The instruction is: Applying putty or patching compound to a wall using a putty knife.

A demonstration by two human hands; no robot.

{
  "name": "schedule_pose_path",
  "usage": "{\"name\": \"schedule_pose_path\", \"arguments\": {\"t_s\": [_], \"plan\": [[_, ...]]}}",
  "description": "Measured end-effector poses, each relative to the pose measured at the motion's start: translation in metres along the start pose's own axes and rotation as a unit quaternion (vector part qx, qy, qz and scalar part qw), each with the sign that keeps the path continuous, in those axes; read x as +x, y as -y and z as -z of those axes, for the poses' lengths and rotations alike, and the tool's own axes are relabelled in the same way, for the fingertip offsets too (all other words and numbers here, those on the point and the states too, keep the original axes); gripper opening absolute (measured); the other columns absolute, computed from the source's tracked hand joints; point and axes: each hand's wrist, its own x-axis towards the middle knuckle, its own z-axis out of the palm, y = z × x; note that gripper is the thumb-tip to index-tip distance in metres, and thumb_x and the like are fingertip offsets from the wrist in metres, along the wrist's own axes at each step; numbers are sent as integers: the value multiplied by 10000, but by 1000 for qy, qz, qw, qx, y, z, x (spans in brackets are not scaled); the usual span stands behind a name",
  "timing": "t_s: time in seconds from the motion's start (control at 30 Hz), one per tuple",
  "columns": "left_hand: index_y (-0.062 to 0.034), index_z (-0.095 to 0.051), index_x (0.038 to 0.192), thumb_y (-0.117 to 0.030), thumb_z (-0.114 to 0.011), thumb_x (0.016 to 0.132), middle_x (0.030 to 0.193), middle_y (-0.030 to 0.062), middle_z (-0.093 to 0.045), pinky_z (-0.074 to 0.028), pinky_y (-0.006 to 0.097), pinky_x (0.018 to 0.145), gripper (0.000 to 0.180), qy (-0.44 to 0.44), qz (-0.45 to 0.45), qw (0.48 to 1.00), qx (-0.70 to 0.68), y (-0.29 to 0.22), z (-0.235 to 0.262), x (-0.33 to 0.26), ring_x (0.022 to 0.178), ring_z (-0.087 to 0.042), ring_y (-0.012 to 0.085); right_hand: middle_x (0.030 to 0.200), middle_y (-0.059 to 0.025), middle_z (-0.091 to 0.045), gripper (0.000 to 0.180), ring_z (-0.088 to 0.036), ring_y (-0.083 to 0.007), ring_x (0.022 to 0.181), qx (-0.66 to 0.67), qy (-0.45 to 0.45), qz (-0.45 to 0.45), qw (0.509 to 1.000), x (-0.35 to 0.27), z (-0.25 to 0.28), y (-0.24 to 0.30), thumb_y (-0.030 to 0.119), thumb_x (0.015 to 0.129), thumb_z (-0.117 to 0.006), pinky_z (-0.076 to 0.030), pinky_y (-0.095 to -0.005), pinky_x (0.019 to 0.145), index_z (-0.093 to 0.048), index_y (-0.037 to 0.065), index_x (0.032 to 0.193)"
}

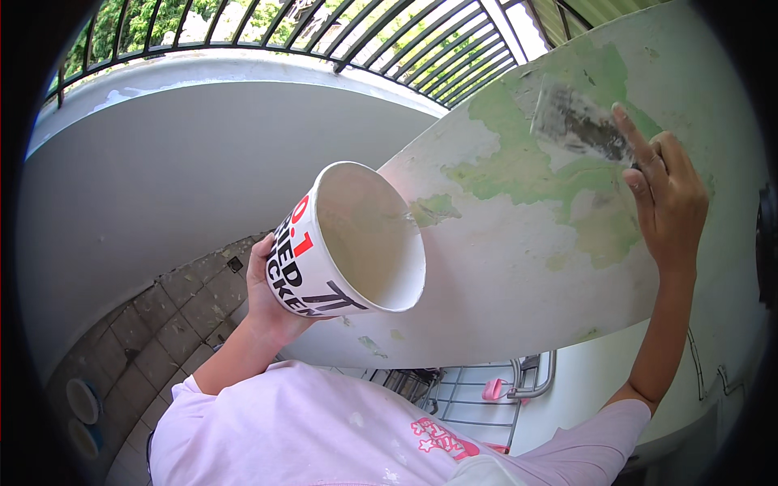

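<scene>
The left hand is curled around the outside of a white paper tub, gripping it from below and the left, with the thumb up its side. The tub's round mouth faces up and to the right of that hand; its inside is pale, and I cannot tell how much it holds. The right hand, raised well apart from the left, has its fingers bent around the handle end of a scraper, the index finger stretched along the tool. The smeared blade reaches leftward from the fingertips, its straight front edge over a green patch of the white wall; whether it touches, I cannot tell.

A broad stretch of wall separates the tub's rim from the blade. Beyond the left hand, a low grey wall curves around, topped by a black railing. Below and left of that hand lies a tiled floor. Between the forearms, below the wall's bottom edge, stands a metal rack with a pink object on it.
</scene>
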Motion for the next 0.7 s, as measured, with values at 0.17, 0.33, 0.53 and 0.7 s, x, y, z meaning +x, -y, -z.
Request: {"name": "schedule_pose_path", "arguments": {"t_s": [0.17, 0.33, 0.53, 0.7], "plan": [[-282, -533, 1425, -659, -480, 868, 1452, 51, -521, -411, 686, 973, 675, 11, 0, 1000, 1, 0, 1, -1, 1277, -525, 379, 839, -36, -559, 289, -514, -178, 772, -4, -113, 154, 982, 38, -1, -39, 332, 972, -641, -431, -310, 718, -699, 130, 1171], [-266, -621, 1328, -628, -481, 871, 1322, 4, -631, -482, 603, 924, 600, 10, 18, 1000, 5, 2, 3, 3, 1190, -605, 303, 930, -62, -657, 388, -605, -235, 897, -76, -35, 111, 990, 104, 13, -68, 424, 930, -667, -298, -394, 1048, -682, 41, 988], [-275, -595, 1362, -662, -457, 878, 1374, 24, -589, -453, 649, 925, 635, -29, -16, 999, 2, 5, 8, 0, 1217, -568, 349, 758, -57, -603, 466, -603, -211, 805, -88, -35, 240, 966, 137, 15, -2, 488, 831, -731, -344, -382, 996, -634, 34, 791], [-270, -590, 1369, -666, -463, 873, 1378, 34, -583, -459, 655, 920, 647, -38, -35, 999, -6, -1, 14, -3, 1219, -569, 352, 702, -92, -649, 498, -645, -271, 784, -146, 35, 118, 982, 146, 46, -23, 566, 691, -770, -278, -468, 1091, -668, 79, 657]]}}
